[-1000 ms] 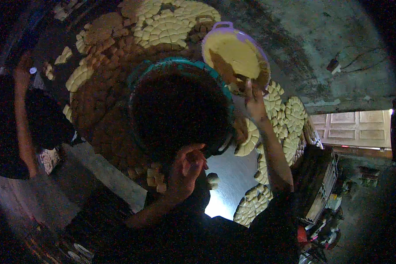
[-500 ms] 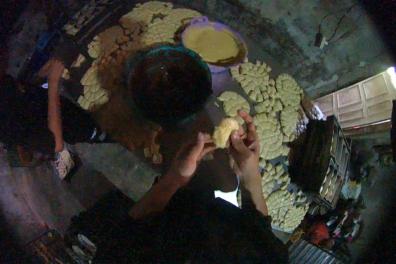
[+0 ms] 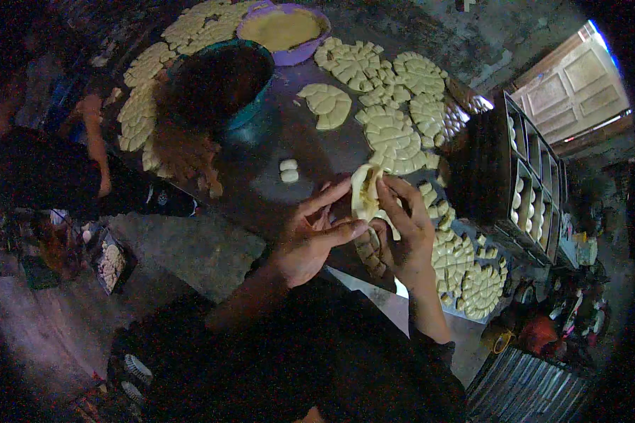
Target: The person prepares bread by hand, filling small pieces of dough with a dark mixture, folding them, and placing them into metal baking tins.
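A piece of pale dough (image 3: 365, 201) is bent into a cupped oval, with a yellowish-brown filling showing in its hollow. My right hand (image 3: 408, 224) pinches its right side between thumb and fingers. On the other side, the index finger and thumb of my left hand (image 3: 309, 243) press against its left edge and lower end. Beyond my left hand, two small white dough pieces (image 3: 288, 170) lie side by side on the dark tabletop (image 3: 300, 144). Flat, cut rounds of dough (image 3: 395, 141) spread past my right hand, and a single scored round (image 3: 326, 106) lies ahead.
A dark-filled teal basin (image 3: 250, 106) and a purple basin (image 3: 310, 49) of yellow mixture stand at the far side. A dark rack (image 3: 522, 169) with pale pieces in its compartments rises at right. Another person's arm (image 3: 95, 144) shows at left, near a tray of pale pieces (image 3: 111, 264).
My view has swung right, so the table and basins sit farther left. The dough in my hands has turned and now shows its filling. My left thumb has come to its lower end.
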Demonstrator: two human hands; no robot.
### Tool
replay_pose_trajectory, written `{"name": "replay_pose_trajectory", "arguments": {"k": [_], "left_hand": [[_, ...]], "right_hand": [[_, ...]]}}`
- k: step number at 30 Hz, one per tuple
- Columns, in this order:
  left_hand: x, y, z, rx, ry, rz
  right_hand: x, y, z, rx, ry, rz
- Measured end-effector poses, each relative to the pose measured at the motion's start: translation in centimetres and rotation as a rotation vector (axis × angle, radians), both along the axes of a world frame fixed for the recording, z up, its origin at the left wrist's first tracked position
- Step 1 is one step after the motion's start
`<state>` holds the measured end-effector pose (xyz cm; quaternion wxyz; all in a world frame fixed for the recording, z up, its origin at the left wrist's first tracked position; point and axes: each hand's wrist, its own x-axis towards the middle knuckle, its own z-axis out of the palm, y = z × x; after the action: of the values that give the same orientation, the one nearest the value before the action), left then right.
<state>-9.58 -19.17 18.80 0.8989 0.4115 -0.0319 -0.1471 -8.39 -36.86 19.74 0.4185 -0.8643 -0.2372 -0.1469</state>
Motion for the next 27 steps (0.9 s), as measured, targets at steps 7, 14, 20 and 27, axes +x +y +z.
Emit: {"name": "replay_pose_trajectory", "arguments": {"k": [7,14,20,27], "left_hand": [[-3.9,-3.5,-0.1,0.188,-0.382,0.222],[-4.6,-3.4,0.8,0.347,0.100,0.213],[-4.4,-1.9,2.2,0.820,-0.289,0.251],[-2.9,1.3,0.6,0.563,-0.322,0.068]], "right_hand": [[-3.8,-2.0,0.6,0.616,0.120,0.083],[-5.7,-1.4,3.1,0.021,-0.392,0.109],[-4.9,-2.1,3.3,0.141,-0.170,0.270],[-2.4,-0.1,3.4,0.153,0.023,0.161]]}}
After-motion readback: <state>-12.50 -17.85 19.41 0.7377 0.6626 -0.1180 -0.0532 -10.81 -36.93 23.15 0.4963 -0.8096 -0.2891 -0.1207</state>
